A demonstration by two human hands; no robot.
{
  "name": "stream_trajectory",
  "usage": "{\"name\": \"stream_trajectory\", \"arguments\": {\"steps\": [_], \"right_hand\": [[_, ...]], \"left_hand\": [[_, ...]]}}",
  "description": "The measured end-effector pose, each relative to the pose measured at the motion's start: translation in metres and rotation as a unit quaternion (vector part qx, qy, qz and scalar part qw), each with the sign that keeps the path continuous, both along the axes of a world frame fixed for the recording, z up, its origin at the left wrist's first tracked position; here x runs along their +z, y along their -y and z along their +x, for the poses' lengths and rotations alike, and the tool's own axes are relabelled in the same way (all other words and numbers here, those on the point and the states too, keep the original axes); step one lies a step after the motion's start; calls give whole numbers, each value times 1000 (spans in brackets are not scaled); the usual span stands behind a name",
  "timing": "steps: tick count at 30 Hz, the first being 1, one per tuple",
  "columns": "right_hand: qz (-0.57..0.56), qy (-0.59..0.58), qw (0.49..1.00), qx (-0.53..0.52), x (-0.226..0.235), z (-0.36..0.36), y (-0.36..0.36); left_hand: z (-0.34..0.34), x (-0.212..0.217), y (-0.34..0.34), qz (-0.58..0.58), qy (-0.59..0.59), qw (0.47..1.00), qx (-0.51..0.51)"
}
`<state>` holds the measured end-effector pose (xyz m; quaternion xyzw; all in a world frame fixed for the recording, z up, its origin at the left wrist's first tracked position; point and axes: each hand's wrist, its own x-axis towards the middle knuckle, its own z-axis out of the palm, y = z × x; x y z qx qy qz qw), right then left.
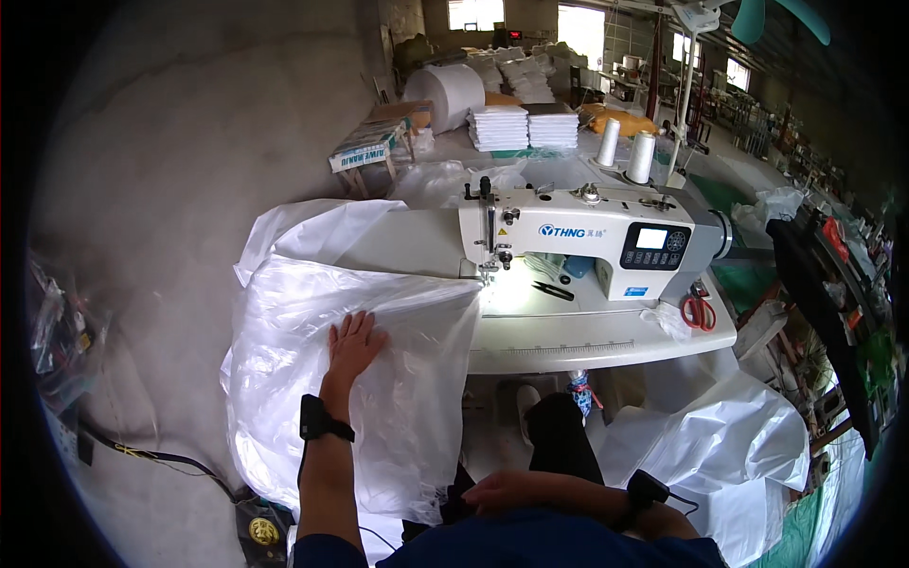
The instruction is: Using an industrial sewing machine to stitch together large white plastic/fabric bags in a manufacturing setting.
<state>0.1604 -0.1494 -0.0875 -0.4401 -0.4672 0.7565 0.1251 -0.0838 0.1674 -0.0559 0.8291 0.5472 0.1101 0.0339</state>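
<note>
The left hand (pixel 354 343) lay flat, fingers spread, on the translucent white plastic sheet (pixel 379 379) draped off the left end of the white sewing table (pixel 587 336). The right hand (pixel 516 492) rested near the lap, fingers loosely extended, holding nothing visible. The white industrial sewing machine (pixel 587 237) stood farther right.

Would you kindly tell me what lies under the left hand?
The left hand rests flat on a clear plastic sheet draped off the sewing table. Whatever is beneath the sheet is hidden by its folds.

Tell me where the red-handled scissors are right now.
The red-handled scissors lie on the right end of the white sewing table, just right of the sewing machine, far from both hands.
</note>
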Motion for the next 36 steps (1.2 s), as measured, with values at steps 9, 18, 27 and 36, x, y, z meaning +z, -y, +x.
{"name": "stream_trajectory", "arguments": {"steps": [9, 18, 27, 36], "right_hand": [[355, -97, 927, -74, -91, -54, -95], [83, -204, 966, 133, -34, -42, -22], [163, -26, 876, -453, -29, -11, -111], [268, 95, 836, -469, -53, 4, -96]], "left_hand": [[-7, -4, -9, -8, -17, 999, -29], [-27, 6, -6, -22, -41, 998, -51], [82, 43, 111, 38, 61, 971, -226], [54, 21, 185, -213, -68, 947, -233]]}}
